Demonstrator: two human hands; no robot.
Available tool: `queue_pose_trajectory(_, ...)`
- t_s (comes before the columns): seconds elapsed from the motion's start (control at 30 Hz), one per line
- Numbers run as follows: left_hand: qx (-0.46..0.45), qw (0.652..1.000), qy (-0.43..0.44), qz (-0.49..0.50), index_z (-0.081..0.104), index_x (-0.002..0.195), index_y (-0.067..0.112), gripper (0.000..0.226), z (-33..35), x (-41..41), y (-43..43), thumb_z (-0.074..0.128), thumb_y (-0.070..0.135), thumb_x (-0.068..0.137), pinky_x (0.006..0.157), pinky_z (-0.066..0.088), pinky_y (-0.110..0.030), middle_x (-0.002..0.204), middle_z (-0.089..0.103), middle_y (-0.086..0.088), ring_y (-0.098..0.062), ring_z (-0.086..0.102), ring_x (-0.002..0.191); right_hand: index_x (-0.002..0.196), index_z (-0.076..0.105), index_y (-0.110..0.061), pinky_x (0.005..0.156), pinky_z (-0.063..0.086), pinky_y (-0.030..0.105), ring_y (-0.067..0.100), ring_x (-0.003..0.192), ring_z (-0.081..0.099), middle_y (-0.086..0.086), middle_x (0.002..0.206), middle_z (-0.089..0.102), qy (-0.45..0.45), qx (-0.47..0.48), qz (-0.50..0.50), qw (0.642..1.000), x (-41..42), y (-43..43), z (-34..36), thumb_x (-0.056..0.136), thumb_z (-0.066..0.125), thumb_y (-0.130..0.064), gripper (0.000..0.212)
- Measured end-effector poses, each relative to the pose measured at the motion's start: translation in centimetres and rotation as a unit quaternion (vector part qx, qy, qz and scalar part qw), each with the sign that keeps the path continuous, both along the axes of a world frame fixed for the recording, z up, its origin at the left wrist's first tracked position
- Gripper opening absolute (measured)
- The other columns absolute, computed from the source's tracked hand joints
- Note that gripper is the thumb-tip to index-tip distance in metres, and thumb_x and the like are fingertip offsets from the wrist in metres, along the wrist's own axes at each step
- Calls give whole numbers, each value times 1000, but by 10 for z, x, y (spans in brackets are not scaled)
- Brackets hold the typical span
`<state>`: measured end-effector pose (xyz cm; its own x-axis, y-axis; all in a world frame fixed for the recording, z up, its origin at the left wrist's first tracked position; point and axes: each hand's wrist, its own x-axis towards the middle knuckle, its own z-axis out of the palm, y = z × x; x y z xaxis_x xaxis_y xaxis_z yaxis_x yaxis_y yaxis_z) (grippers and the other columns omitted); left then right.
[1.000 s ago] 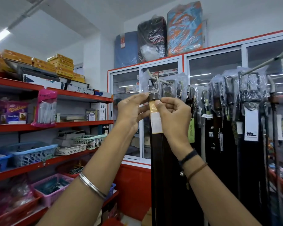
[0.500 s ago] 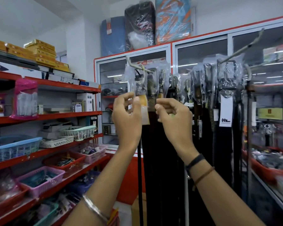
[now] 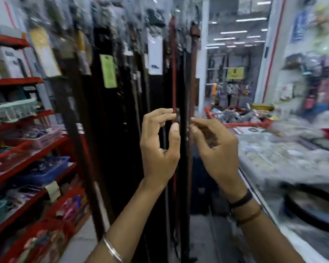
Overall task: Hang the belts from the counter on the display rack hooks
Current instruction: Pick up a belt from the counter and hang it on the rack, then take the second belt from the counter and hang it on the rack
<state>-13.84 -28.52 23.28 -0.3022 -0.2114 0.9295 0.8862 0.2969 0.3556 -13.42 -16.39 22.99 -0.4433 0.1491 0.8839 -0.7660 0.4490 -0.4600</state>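
Many dark belts (image 3: 122, 95) hang in a tight row from the display rack, their buckles in clear sleeves with paper tags; the hooks are lost in blur at the top. My left hand (image 3: 160, 149) and my right hand (image 3: 217, 149) are raised on either side of a black belt (image 3: 183, 88) that hangs beside a thin red belt (image 3: 173, 73). Both hands have loosely spread fingers, tips close to the straps, and I see nothing gripped. A coiled black belt (image 3: 310, 215) lies on the glass counter (image 3: 273, 158) at the lower right.
Red shelves (image 3: 17, 80) with baskets of small goods fill the left side. A red tray (image 3: 241, 124) of items stands on the far end of the counter. A narrow floor aisle runs between rack and counter. The whole view is blurred.
My view has swung right and down. Both hands have dropped from the buckle and tag at the hook to mid-strap height, and they no longer pinch the tagged belt.
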Motion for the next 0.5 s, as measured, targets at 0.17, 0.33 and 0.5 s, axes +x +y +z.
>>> queue_pose_trajectory(0.17,-24,989,-121,-86,60,102,10,13,-50,-3,83,53,11,91,87,50,-31,105,59,-4,-16,59,101,102,69,-13,64,46,7,9,83,64,-4,92,67,-52,-9,-105,993,13,92,-54,89,61,-12,15)
queue_pose_trajectory(0.33,-68,948,-254,-177,59,97,18,9,-98,-7,164,55,14,90,78,44,-9,102,62,-5,-2,59,93,101,68,-12,65,48,14,6,81,60,1,92,68,-147,-5,-204,968,14,184,-111,90,59,-14,15)
queue_pose_trajectory(0.5,-123,880,-410,-205,60,93,17,5,-152,-27,236,59,16,89,67,42,-5,104,64,-9,-1,58,85,104,66,-2,80,44,22,28,90,64,18,101,69,-286,26,-270,919,1,268,-153,87,61,-10,20)
